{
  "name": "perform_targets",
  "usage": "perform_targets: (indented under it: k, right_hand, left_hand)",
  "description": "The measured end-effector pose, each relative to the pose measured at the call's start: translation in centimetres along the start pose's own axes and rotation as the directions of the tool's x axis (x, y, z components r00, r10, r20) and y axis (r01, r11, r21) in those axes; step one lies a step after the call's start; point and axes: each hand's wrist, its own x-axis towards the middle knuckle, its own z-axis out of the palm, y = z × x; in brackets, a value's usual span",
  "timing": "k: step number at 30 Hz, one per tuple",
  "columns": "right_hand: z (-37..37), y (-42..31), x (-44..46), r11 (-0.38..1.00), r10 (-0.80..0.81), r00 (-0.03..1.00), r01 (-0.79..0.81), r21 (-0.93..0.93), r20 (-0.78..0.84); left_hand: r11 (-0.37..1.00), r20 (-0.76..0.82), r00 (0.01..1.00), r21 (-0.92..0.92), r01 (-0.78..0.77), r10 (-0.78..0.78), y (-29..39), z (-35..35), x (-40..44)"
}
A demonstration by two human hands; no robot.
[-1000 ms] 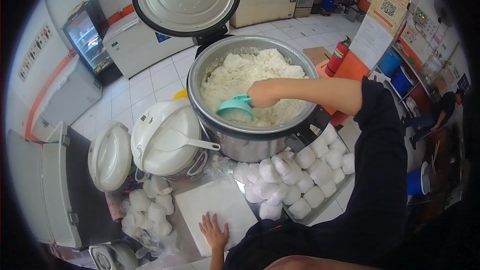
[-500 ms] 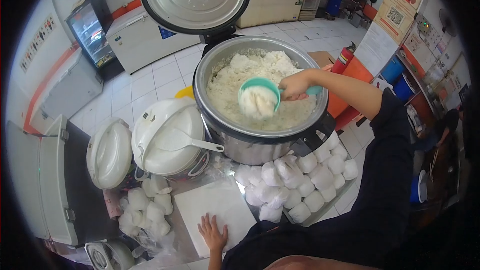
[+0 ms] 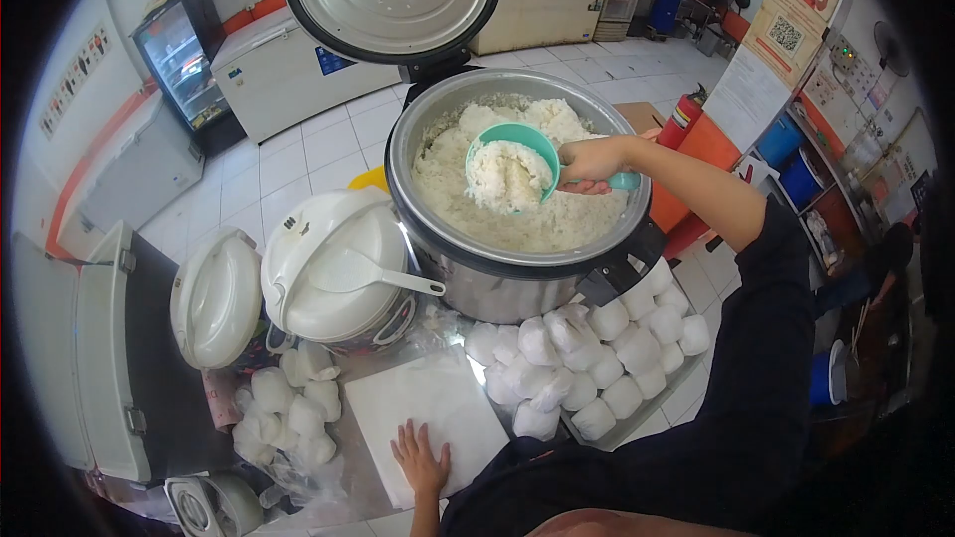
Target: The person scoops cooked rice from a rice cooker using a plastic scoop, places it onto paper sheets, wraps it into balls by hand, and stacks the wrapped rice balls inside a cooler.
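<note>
My right hand grips the handle of a teal scoop, which is heaped with white rice. The scoop hangs over a large rice cooker full of cooked rice, its lid raised behind. My left hand lies flat, fingers spread, on a stack of white paper sheets in front of me. To the right of the sheets, several white wrapped bundles sit packed together on a tray. More bundles in plastic lie to the left.
Two lidded white containers stand on the left, a white rice paddle resting on the larger one. Chest freezers line the back wall. A red fire extinguisher stands behind my right arm, and a person's leg shows at far right.
My right hand has tilted and raised the scoop slightly, so the heaped rice now shows more clearly. My left hand stays on the paper. The person at far right has shifted.
</note>
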Motion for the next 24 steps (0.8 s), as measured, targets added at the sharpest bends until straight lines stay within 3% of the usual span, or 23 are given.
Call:
perform_targets:
  k: [9,12,15,18,21,24]
  right_hand:
    - [0.5,0.2,1.0,0.999,0.006,1.000,-0.006,0.039,0.010]
    - [1.4,0.7,3.7,0.993,0.120,0.990,-0.122,-0.012,-0.079]
    - [3.5,0.8,7.4,0.987,0.076,0.996,-0.082,-0.136,-0.049]
    - [4.1,-0.4,6.9,0.989,0.085,0.990,-0.097,-0.108,-0.111]
    - [3.9,-0.6,5.3,0.994,0.033,0.998,-0.038,-0.101,-0.045]
    - [2.2,-1.0,2.8,0.998,0.043,0.998,-0.040,0.055,-0.048]
  left_hand:
    - [1.000,-0.003,1.000,-0.014,-0.006,0.006,-0.1,0.0,-0.1]
    - [1.000,-0.008,1.000,-0.004,-0.009,0.009,-0.2,0.2,-0.2]
    - [1.000,-0.007,1.000,-0.014,-0.004,0.004,-0.2,0.1,-0.1]
    - [1.000,-0.004,1.000,-0.003,-0.011,0.011,-0.3,0.1,-0.2]
    - [1.000,-0.006,1.000,-0.018,0.001,-0.001,-0.2,0.1,-0.2]
    - [1.000,-0.016,1.000,-0.021,-0.009,0.009,-0.3,0.0,-0.3]
